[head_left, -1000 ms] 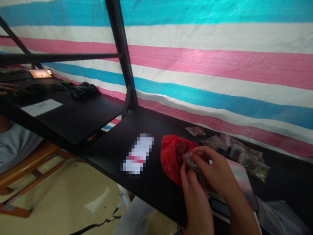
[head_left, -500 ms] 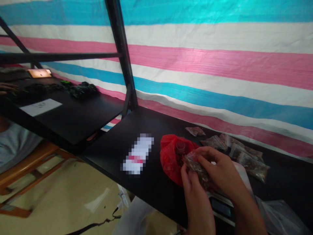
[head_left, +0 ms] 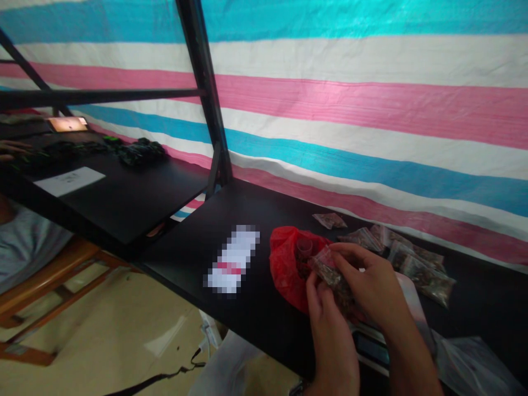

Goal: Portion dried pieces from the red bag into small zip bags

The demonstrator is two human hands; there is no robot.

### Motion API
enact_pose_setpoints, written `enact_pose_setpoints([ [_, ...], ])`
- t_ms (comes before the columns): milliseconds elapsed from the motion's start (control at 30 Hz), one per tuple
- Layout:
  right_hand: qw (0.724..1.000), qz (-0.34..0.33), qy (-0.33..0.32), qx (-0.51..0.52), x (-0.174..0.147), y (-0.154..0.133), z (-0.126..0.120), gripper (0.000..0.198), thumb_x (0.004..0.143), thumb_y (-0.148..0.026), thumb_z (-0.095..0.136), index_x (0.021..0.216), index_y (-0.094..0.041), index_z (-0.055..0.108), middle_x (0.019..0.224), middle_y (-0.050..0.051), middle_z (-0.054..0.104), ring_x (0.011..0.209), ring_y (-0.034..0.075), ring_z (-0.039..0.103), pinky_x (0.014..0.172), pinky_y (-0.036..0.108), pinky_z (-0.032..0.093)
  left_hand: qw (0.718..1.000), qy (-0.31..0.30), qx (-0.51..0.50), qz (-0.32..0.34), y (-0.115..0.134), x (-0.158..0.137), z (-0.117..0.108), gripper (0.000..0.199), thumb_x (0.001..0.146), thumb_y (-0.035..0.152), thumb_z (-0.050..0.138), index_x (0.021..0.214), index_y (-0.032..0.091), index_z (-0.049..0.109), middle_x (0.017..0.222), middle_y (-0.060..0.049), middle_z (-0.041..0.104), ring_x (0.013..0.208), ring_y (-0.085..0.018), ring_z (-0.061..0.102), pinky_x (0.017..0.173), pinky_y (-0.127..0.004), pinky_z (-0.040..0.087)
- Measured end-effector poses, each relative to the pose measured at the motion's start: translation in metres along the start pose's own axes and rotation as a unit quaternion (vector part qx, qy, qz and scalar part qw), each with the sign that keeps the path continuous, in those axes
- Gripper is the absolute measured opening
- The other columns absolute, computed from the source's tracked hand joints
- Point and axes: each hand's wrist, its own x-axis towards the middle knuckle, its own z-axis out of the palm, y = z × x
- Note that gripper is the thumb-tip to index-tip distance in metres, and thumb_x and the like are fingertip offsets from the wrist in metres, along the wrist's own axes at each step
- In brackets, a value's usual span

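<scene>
**Left hand [head_left: 330, 324] and right hand [head_left: 377, 280] clamped on a small clear bag [head_left: 333, 279]**

The small clear bag, filled with dark brownish bits, is held over the tabletop [head_left: 264, 212], toward its front edge, between an open red bag [head_left: 284, 269] and the silver plate of a scale [head_left: 409, 294]. The left hand has its fingers closed on the near side; the right hand pinches the upper part. From here I can't tell whether its top is sealed. Inside the red bag sits a clear cup [head_left: 304, 248] among brown bits. The scale's dark display shows between the forearms. Along the back edge, by the striped sheet [head_left: 371, 126], several filled packets [head_left: 431, 278] lie overlapping, and one more rests alone nearer the back left corner. A large clear plastic bag [head_left: 474, 360] lies right of the scale. A pixelated white item [head_left: 239, 250] with a red band lies toward the left edge.
</scene>
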Motion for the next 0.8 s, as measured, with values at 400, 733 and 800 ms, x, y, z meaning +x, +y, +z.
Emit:
enact_pose_setpoints([
  [400, 1.0, -0.01, 0.003, -0.027, -0.001, 0.001, 0.005, 0.033, 0.079, -0.047, 0.065, 0.091, -0.023, 0.084, 0.09, 0.009, 0.084, 0.075, 0.027, 0.074, 0.071, 0.038, 0.055, 1.0, -0.022, 0.019, 0.003, -0.004, -0.003, -0.002, 0.057, 0.097, 0.034, 0.064, 0.152, 0.021, 0.053, 0.146, -0.016, 0.07, 0.119, -0.027, 0.076, 0.083, -0.027, 0.062],
  [733, 1.0, -0.029, 0.01, 0.004, 0.0, 0.003, -0.002, 0.031, 0.08, -0.045, 0.066, 0.095, -0.023, 0.082, 0.092, 0.009, 0.083, 0.077, 0.025, 0.072, 0.074, 0.038, 0.055, 0.994, -0.049, 0.081, 0.047, -0.005, -0.006, -0.003, 0.052, 0.104, 0.038, 0.054, 0.153, 0.021, 0.05, 0.149, -0.015, 0.067, 0.123, -0.026, 0.075, 0.091, -0.029, 0.062],
  [800, 0.999, -0.036, 0.02, 0.03, 0.0, 0.007, -0.008, 0.037, 0.081, -0.046, 0.069, 0.108, -0.022, 0.08, 0.091, 0.008, 0.083, 0.079, 0.025, 0.072, 0.077, 0.038, 0.055, 0.987, -0.052, 0.122, 0.086, -0.006, -0.009, -0.003, 0.052, 0.106, 0.04, 0.05, 0.155, 0.023, 0.048, 0.151, -0.015, 0.066, 0.124, -0.026, 0.074, 0.091, -0.031, 0.063],
])
